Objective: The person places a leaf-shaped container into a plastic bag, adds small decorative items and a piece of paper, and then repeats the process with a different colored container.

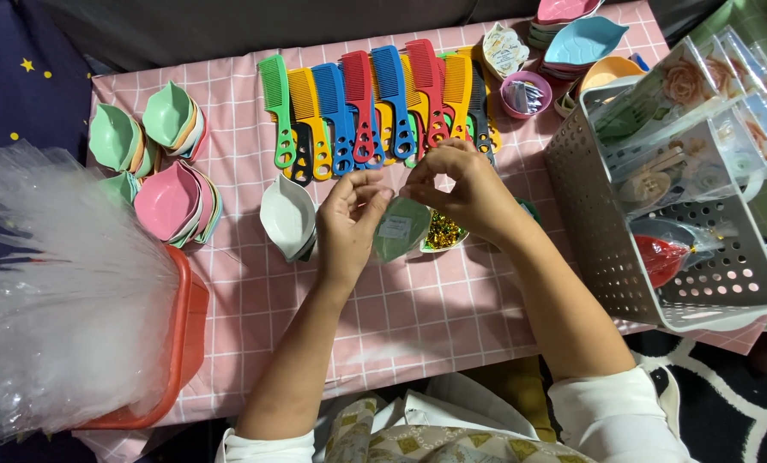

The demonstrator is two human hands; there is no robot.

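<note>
Two hands meet over the middle of the pink checked worktop [418, 317] in the head view. Left hand [349, 225] has its fingers [368, 190] curled round the left edge of a small green leaf-shaped dish in a clear plastic sleeve [401, 230], thumb on top, gripping it. Right hand [465, 193] pinches the sleeve's top edge, fingertips closed tight on the plastic. The dish is held just above the worktop, tilted, right beside a small dish of gold glitter pieces [443, 231]. To the left of the left hand sits a white leaf-shaped dish [286, 214]. Behind the hands, a row of bright plastic combs [375, 99] lies fanned out, green, yellow, blue and red. Stacks of green and pink leaf dishes [165, 184] sit far left, near an orange tub stuffed with clear plastic bags [57, 291]. On the right, a white perforated basket [606, 249] holds packaged items.
</note>
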